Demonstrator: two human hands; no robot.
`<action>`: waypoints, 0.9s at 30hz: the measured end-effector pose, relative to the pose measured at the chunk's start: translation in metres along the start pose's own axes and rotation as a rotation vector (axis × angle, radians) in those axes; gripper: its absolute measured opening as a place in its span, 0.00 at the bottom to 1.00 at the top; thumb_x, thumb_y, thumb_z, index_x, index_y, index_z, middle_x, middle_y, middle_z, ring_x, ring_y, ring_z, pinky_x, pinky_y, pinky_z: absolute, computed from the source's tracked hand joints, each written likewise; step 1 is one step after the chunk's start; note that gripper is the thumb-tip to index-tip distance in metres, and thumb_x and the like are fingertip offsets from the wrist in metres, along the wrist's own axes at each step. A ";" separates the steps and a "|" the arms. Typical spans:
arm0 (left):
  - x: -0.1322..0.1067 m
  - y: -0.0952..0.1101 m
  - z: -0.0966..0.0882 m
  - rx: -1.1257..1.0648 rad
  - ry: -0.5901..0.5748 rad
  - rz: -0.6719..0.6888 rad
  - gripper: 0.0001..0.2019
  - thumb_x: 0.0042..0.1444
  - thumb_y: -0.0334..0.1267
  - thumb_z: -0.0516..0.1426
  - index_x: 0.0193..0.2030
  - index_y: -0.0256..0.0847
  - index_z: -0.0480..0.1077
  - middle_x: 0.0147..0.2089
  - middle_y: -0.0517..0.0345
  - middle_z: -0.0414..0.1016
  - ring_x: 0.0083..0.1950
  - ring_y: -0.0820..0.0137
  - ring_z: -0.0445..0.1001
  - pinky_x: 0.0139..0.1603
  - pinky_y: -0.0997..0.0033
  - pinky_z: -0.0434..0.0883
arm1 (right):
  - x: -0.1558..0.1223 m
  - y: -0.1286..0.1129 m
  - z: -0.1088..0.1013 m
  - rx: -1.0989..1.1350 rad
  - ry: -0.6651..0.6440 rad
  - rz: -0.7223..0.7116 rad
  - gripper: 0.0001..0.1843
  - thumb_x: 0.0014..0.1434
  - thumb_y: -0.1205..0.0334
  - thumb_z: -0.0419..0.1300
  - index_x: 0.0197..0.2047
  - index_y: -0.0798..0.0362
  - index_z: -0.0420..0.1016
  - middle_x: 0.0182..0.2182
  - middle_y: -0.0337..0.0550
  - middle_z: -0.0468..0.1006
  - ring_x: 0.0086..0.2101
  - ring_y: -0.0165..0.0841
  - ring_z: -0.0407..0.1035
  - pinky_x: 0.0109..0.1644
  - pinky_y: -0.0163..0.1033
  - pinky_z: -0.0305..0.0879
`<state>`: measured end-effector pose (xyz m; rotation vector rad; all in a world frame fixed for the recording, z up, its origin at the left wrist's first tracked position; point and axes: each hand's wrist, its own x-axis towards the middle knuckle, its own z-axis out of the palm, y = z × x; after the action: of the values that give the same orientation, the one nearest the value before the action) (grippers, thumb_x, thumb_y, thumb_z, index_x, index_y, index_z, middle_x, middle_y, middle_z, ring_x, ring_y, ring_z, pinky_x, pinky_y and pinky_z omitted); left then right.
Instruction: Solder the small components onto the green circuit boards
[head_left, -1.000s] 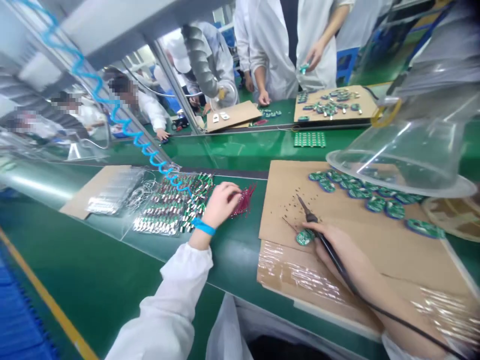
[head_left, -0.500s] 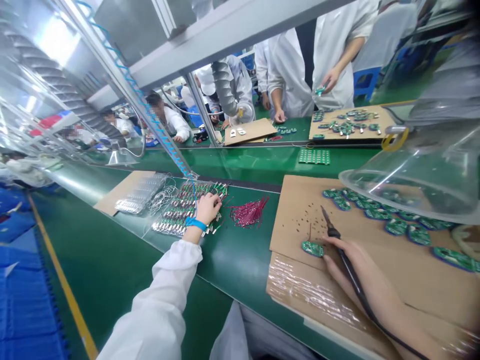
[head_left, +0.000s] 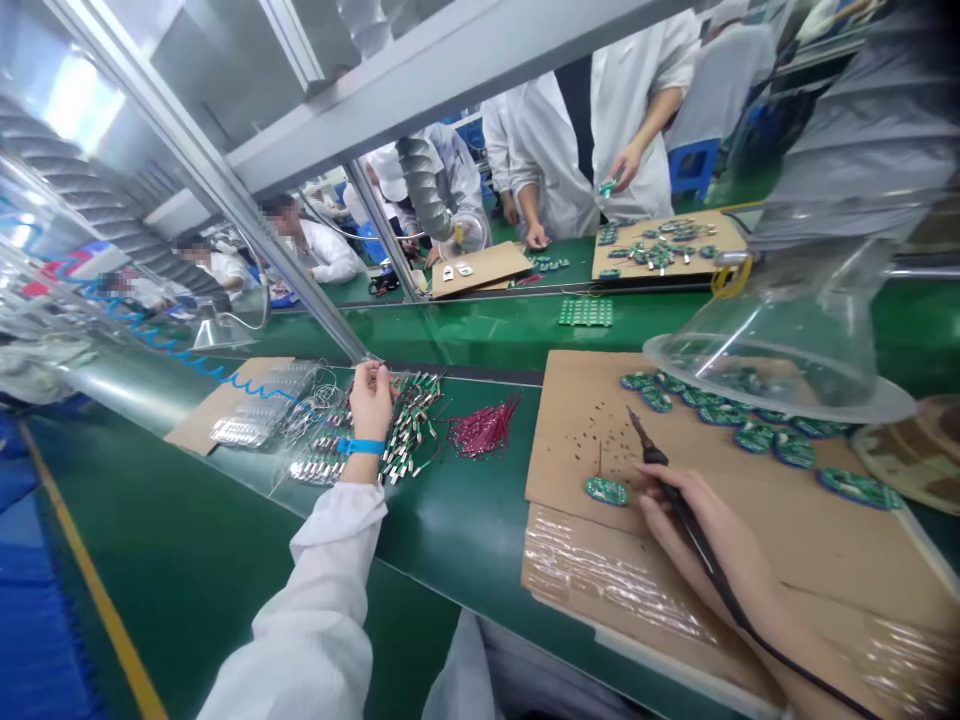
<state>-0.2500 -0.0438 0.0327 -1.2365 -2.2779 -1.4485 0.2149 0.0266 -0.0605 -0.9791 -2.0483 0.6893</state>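
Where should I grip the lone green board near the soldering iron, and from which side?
Pinch the green board by its rim at the left end, probably best from the left. It lies flat on the cardboard with that end unobstructed, while the right hand, holding the soldering iron, is close on its right and a thin wire extends from its far edge.

Black soldering iron [head_left: 690,527], slanted, green circuit board [head_left: 606,490] flat on cardboard [head_left: 553,410], metal-ended parts [head_left: 409,430] massed leftward

One soldering iron [head_left: 694,530], one wristband [head_left: 361,446], seemingly over ten green boards [head_left: 793,448]
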 end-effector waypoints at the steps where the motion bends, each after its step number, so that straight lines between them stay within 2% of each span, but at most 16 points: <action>1: 0.001 0.001 0.001 0.004 -0.020 0.001 0.13 0.70 0.48 0.50 0.51 0.40 0.65 0.43 0.55 0.75 0.29 0.73 0.74 0.33 0.73 0.71 | 0.000 -0.001 -0.001 0.000 -0.001 0.006 0.16 0.69 0.55 0.57 0.59 0.44 0.69 0.44 0.45 0.76 0.40 0.39 0.75 0.46 0.44 0.73; 4: -0.008 0.009 0.014 0.032 -0.131 0.015 0.13 0.69 0.47 0.51 0.50 0.40 0.68 0.46 0.52 0.76 0.30 0.73 0.73 0.32 0.73 0.70 | 0.001 -0.008 -0.004 0.001 -0.007 -0.009 0.15 0.70 0.57 0.57 0.58 0.44 0.69 0.42 0.44 0.77 0.38 0.37 0.75 0.44 0.42 0.72; 7: -0.031 0.026 0.040 0.060 -0.340 0.047 0.11 0.66 0.46 0.55 0.47 0.42 0.71 0.39 0.57 0.78 0.28 0.71 0.73 0.32 0.73 0.69 | 0.003 -0.016 -0.008 -0.002 0.018 -0.051 0.12 0.70 0.60 0.56 0.56 0.45 0.69 0.43 0.45 0.78 0.40 0.38 0.77 0.45 0.41 0.73; 9: -0.044 0.036 0.057 0.079 -0.461 0.073 0.11 0.66 0.46 0.57 0.48 0.43 0.72 0.37 0.59 0.80 0.29 0.70 0.75 0.33 0.73 0.70 | 0.004 -0.020 -0.010 -0.008 0.053 -0.073 0.10 0.70 0.61 0.56 0.54 0.46 0.70 0.44 0.46 0.79 0.42 0.38 0.77 0.46 0.41 0.73; 12: -0.044 0.038 0.067 0.152 -0.501 0.071 0.13 0.69 0.43 0.52 0.55 0.43 0.69 0.36 0.57 0.82 0.34 0.67 0.79 0.39 0.72 0.72 | 0.004 -0.022 -0.012 -0.002 0.094 -0.068 0.10 0.69 0.62 0.57 0.52 0.46 0.71 0.44 0.45 0.80 0.43 0.39 0.78 0.46 0.41 0.73; 16: -0.016 0.014 0.047 0.340 -0.448 0.019 0.16 0.69 0.38 0.49 0.59 0.39 0.67 0.40 0.52 0.84 0.37 0.64 0.81 0.42 0.69 0.73 | 0.003 -0.020 -0.015 0.022 0.116 -0.042 0.11 0.69 0.63 0.57 0.53 0.46 0.72 0.44 0.44 0.80 0.43 0.38 0.78 0.47 0.41 0.73; 20: 0.009 -0.009 0.018 0.546 -0.415 0.043 0.15 0.68 0.42 0.50 0.48 0.40 0.75 0.40 0.47 0.83 0.43 0.57 0.81 0.46 0.64 0.72 | 0.004 -0.023 -0.016 0.023 0.130 -0.055 0.09 0.69 0.63 0.56 0.50 0.46 0.73 0.41 0.43 0.81 0.40 0.37 0.79 0.45 0.40 0.74; 24: 0.023 -0.017 0.004 0.656 -0.457 0.115 0.14 0.66 0.45 0.52 0.41 0.41 0.76 0.39 0.46 0.81 0.47 0.53 0.80 0.48 0.61 0.72 | 0.004 -0.026 -0.015 0.013 0.118 -0.077 0.09 0.69 0.64 0.56 0.50 0.46 0.73 0.39 0.41 0.81 0.38 0.36 0.79 0.44 0.38 0.74; 27: 0.031 -0.013 0.002 0.687 -0.439 0.156 0.15 0.65 0.45 0.51 0.41 0.37 0.75 0.41 0.40 0.78 0.47 0.50 0.78 0.49 0.57 0.72 | 0.004 -0.026 -0.015 -0.008 0.121 -0.079 0.09 0.69 0.63 0.56 0.50 0.46 0.73 0.41 0.42 0.82 0.39 0.36 0.79 0.45 0.39 0.74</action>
<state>-0.2789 -0.0279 0.0392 -1.5227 -2.5210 -0.2811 0.2147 0.0174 -0.0318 -0.9165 -1.9740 0.5670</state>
